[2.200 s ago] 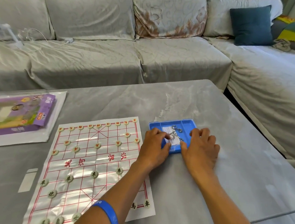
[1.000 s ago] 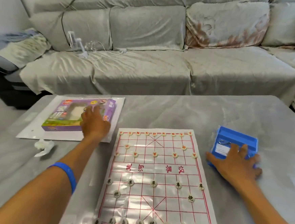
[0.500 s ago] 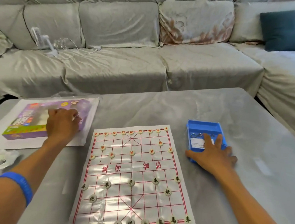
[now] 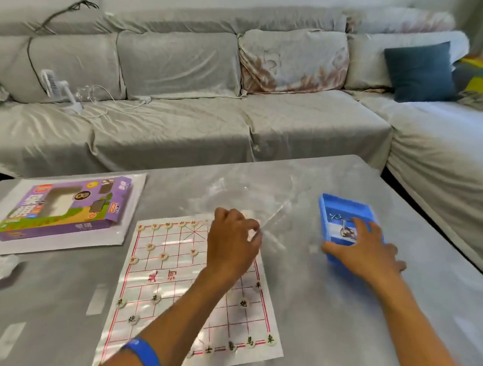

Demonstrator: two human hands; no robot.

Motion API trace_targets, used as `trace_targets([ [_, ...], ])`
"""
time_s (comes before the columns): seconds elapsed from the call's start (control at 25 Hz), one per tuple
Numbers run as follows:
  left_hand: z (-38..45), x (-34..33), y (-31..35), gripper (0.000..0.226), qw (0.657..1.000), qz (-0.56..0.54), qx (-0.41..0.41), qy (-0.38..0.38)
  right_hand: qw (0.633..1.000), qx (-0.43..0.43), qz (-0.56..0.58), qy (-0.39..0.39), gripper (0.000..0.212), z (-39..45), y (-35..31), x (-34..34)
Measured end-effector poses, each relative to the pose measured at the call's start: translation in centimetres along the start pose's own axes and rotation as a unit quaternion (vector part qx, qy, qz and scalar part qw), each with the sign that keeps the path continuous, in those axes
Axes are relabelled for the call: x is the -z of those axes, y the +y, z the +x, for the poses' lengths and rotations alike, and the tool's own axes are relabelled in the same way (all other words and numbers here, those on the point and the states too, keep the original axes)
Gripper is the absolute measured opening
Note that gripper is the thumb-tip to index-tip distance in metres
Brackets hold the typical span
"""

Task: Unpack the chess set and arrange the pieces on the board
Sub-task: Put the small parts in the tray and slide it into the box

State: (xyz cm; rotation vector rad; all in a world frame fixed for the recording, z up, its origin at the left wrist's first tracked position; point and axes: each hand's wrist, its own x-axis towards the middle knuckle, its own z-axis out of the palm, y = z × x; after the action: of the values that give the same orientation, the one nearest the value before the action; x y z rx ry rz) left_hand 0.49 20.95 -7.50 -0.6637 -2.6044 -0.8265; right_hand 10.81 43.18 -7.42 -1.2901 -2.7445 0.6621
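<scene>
We cannot see the far right part of the paper board (image 4: 169, 278), since our left hand (image 4: 234, 244) and forearm cover it along with any pieces there. That hand's curled fingers are blurred, so we cannot tell whether they pinch anything. Our right hand (image 4: 365, 250) hides the near end of the blue tray (image 4: 345, 204); the small metal things (image 4: 346, 233) inside are too small to name. The board's near left corner is hidden behind our wrist.
</scene>
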Motion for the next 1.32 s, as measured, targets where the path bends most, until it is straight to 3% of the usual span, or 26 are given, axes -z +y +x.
trace_targets([
  [0.16,-3.7,-4.2,6.6,0.021,0.996,-0.013,-0.076,-0.052,0.998,-0.018,0.059,0.030,0.100,-0.9,5.2,2.8],
  [0.28,-6.2,-6.7,10.1,0.016,0.987,0.019,-0.146,-0.067,0.998,-0.017,0.036,0.039,0.101,-1.2,7.5,3.1],
  [0.4,-7.9,-8.0,11.8,0.025,0.979,0.009,-0.174,-0.110,0.999,0.008,0.012,0.050,0.097,-0.8,8.4,3.8],
  [0.52,-8.8,-8.7,11.1,0.034,0.975,-0.023,-0.175,-0.138,0.998,0.047,0.010,0.032,0.094,-0.4,7.8,3.4],
  [0.64,-9.1,-8.1,9.4,0.028,0.957,-0.069,-0.206,-0.192,0.991,0.127,-0.049,-0.005,0.098,0.0,5.5,1.9],
  [0.88,-8.9,-6.3,6.8,0.023,0.935,-0.092,-0.264,-0.217,0.955,0.258,-0.128,-0.074,0.104,1.3,2.2,-0.9],
  [1.16,-8.5,-5.1,5.8,0.023,0.925,-0.116,-0.265,-0.248,0.945,0.300,-0.079,-0.104,0.102,2.7,1.4,-2.4],
  [1.24,-8.2,-5.0,5.4,0.022,0.947,-0.123,-0.220,-0.201,0.948,0.294,-0.061,-0.105,0.102,3.0,1.8,-2.5],
  [1.32,-7.8,-4.8,5.0,0.022,0.974,-0.106,-0.120,-0.162,0.952,0.287,-0.040,-0.100,0.100,3.0,2.3,-2.4],
])
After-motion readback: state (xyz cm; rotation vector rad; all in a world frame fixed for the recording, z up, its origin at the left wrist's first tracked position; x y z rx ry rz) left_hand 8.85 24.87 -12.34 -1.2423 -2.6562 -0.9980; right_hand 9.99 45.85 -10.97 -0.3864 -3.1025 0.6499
